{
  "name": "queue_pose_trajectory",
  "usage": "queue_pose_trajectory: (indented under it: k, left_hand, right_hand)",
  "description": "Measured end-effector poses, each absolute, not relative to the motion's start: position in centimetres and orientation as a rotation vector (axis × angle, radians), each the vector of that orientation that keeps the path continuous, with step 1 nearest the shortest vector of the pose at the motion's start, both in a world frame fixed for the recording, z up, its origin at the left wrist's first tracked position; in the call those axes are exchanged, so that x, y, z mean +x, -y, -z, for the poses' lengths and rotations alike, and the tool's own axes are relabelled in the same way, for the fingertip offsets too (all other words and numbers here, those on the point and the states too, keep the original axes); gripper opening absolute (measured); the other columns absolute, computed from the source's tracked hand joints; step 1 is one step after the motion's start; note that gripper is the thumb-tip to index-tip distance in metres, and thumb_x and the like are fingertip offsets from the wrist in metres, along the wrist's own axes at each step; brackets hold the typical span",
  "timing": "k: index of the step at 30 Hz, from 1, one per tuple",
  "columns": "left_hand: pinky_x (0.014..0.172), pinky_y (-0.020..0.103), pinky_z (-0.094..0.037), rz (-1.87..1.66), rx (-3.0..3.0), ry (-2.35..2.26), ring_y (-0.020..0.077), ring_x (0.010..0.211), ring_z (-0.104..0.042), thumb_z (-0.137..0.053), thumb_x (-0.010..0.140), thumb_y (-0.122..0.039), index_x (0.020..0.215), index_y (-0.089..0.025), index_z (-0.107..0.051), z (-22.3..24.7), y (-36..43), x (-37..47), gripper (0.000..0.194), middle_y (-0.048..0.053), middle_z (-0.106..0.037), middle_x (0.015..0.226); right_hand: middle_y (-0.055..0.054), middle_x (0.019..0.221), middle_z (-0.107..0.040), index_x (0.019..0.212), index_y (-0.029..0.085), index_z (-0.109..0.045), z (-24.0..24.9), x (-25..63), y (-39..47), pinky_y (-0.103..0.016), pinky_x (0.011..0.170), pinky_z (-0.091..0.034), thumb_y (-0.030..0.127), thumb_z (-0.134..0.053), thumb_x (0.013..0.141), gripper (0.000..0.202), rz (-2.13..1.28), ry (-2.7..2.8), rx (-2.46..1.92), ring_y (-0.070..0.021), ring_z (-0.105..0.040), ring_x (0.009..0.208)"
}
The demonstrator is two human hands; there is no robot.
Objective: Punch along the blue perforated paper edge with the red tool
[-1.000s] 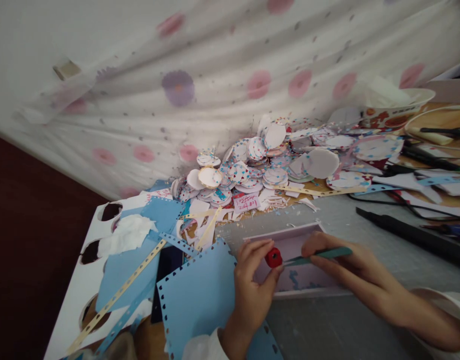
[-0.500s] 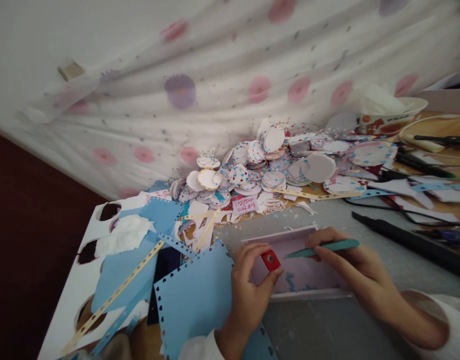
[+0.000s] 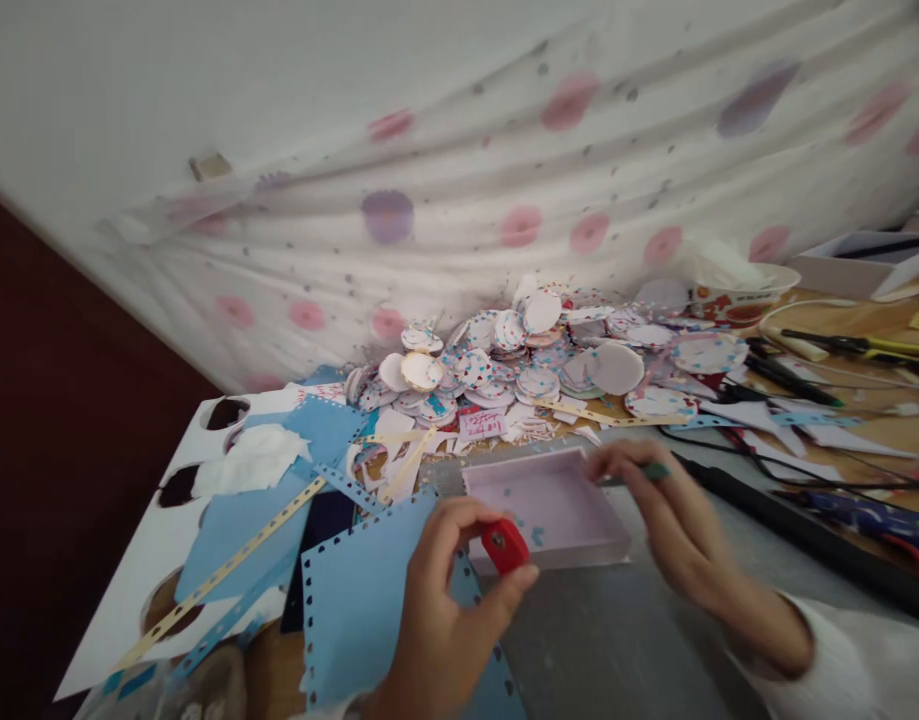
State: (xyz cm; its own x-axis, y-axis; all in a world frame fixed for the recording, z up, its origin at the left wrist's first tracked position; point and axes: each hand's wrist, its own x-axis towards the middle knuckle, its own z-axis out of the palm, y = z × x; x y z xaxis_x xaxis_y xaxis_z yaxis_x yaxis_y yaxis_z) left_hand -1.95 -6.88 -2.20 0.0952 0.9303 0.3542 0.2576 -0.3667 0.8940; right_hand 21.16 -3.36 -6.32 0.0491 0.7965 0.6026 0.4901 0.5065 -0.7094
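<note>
Red piece between 2 hands (left pinching).

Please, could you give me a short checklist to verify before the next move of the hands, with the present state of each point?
1. Red piece held in the left hand: ok.
2. Green tool held in the right hand: ok, one end shows.
3. Tool's working tip in sight: not ok, it cannot be made out.
4. Pale tray with its open side up: ok.
5. Tray free of scraps: not ok, blue bits lie inside.
6. Left hand apart from the blue sheet: cannot tell; they overlap in view.
</note>
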Motion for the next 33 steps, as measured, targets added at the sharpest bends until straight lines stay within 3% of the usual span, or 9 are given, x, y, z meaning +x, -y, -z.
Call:
queue_pose_trajectory:
  k: [3, 7, 9, 11, 15, 19, 26, 28, 33]
  left_hand:
    - [0.087, 0.028, -0.059, -1.331, 1.648, -1.156, 0.0218, 0.097, -0.072, -0.081, 0.077, -0.025, 0.104, -0.027, -0.07, 3.6, 9.7, -2.1, 0.03, 0.004, -0.072, 0.103]
    - [0.095, 0.031, -0.056, -1.255, 1.414, -1.319, 0.0244, 0.1, -0.072, -0.08, 0.079, -0.043, 0.107, -0.025, -0.073, 6.2, 12.1, -1.6, 0.034, 0.007, -0.075, 0.107]
    - [0.094, 0.032, -0.057, -1.227, 1.251, -1.311, 0.0248, 0.099, -0.073, -0.079, 0.08, -0.051, 0.109, -0.023, -0.073, 6.9, 12.5, -0.8, 0.04, 0.008, -0.077, 0.107]
    - [0.094, 0.033, -0.058, -1.229, 1.124, -1.245, 0.0249, 0.099, -0.074, -0.078, 0.079, -0.057, 0.11, -0.021, -0.072, 7.1, 12.4, 0.1, 0.048, 0.01, -0.078, 0.106]
    - [0.091, 0.034, -0.06, -1.229, 1.02, -1.092, 0.0252, 0.094, -0.075, -0.08, 0.076, -0.06, 0.109, -0.019, -0.071, 7.6, 11.9, 2.2, 0.053, 0.012, -0.079, 0.101]
    - [0.089, 0.038, -0.061, -1.184, 1.036, -1.013, 0.028, 0.094, -0.075, -0.081, 0.074, -0.061, 0.104, -0.019, -0.073, 9.2, 12.2, 3.9, 0.053, 0.013, -0.078, 0.101]
    - [0.098, 0.046, -0.057, -1.158, 1.613, -1.365, 0.0311, 0.112, -0.069, -0.076, 0.082, -0.039, 0.138, -0.025, -0.058, 10.4, 11.6, -0.7, 0.061, 0.014, -0.069, 0.129]
    - [0.098, 0.05, -0.055, -1.084, 1.884, -1.604, 0.0312, 0.111, -0.069, -0.062, 0.09, -0.033, 0.122, -0.024, -0.067, 9.3, 9.6, -4.8, 0.034, 0.013, -0.072, 0.12]
    - [0.106, 0.059, -0.043, -0.576, 2.187, -2.131, 0.0383, 0.123, -0.059, -0.055, 0.088, -0.02, 0.122, -0.015, -0.067, 7.2, 5.2, -14.7, 0.036, 0.018, -0.069, 0.125]
  right_hand:
    - [0.002, 0.072, -0.06, 0.097, 0.028, -0.052, 7.3, 24.3, 5.5, -0.027, 0.053, -0.049, 0.035, -0.045, 0.101, 0.011, -0.286, 1.721, -1.292, -0.0165, -0.059, 0.058]
    - [-0.01, 0.082, -0.068, 0.093, 0.024, -0.056, 11.6, 28.0, 6.1, -0.044, 0.068, -0.057, 0.048, -0.051, 0.094, 0.024, -0.167, 1.789, -1.505, -0.03, -0.068, 0.074]
    - [-0.019, 0.092, -0.069, 0.099, 0.019, -0.059, 13.1, 28.9, 5.9, -0.061, 0.079, -0.055, 0.053, -0.049, 0.092, 0.036, -0.105, 1.787, -1.546, -0.0399, -0.069, 0.088]
    - [-0.022, 0.108, -0.068, 0.114, 0.016, -0.06, 13.1, 28.6, 6.3, -0.067, 0.088, -0.052, 0.05, -0.048, 0.092, 0.042, -0.074, 1.812, -1.521, -0.0425, -0.067, 0.103]
    - [-0.011, 0.134, -0.065, 0.144, 0.03, -0.045, 9.6, 25.3, 9.2, -0.038, 0.09, -0.062, 0.035, -0.06, 0.093, 0.054, -0.261, 2.021, -1.224, -0.026, -0.069, 0.112]
    - [-0.003, 0.128, -0.071, 0.138, 0.04, -0.05, 7.9, 22.0, 11.6, -0.025, 0.09, -0.061, 0.028, -0.07, 0.088, 0.056, -0.529, 2.078, -0.976, -0.0207, -0.071, 0.114]
    - [-0.004, 0.106, -0.077, 0.119, 0.031, -0.061, 11.4, 21.6, 9.4, -0.03, 0.083, -0.063, 0.024, -0.063, 0.091, 0.029, -0.649, 1.97, -1.02, -0.021, -0.076, 0.098]
    - [-0.006, 0.099, -0.076, 0.111, 0.027, -0.061, 11.7, 21.1, 7.4, -0.033, 0.08, -0.063, 0.027, -0.061, 0.092, 0.019, -0.629, 1.972, -1.05, -0.0221, -0.075, 0.093]
    - [-0.007, 0.094, -0.073, 0.106, 0.024, -0.061, 11.6, 20.6, 2.5, -0.037, 0.077, -0.061, 0.034, -0.056, 0.095, 0.015, -0.587, 1.984, -1.124, -0.0219, -0.072, 0.085]
